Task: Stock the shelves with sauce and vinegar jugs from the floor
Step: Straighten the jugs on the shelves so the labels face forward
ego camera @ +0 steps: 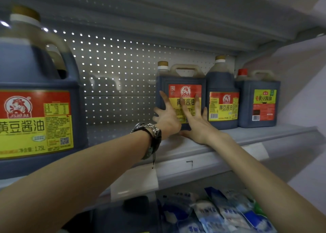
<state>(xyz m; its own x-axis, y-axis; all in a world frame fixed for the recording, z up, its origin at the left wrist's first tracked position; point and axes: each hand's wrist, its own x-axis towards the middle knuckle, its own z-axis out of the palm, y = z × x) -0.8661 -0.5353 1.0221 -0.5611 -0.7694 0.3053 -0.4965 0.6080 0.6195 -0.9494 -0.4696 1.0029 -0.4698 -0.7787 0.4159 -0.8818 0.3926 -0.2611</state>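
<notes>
On the grey shelf [247, 135], square soy sauce jug [181, 95] upright beside two more jugs [223, 95], left hand [166, 116] and right hand [195, 121] spread flat against its front, fingers open, gripping nothing, large jug [35, 98] far left.

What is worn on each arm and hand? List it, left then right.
Left hand: bare, with no glove or ring visible. Its forearm is bare too, no sleeve in view. At the wrist sits a chunky silver metal link bracelet, a dark band just behind it, and a thin black cord dangling below. Right hand: bare, forearm sleeveless, nothing worn on the wrist or fingers.
</notes>
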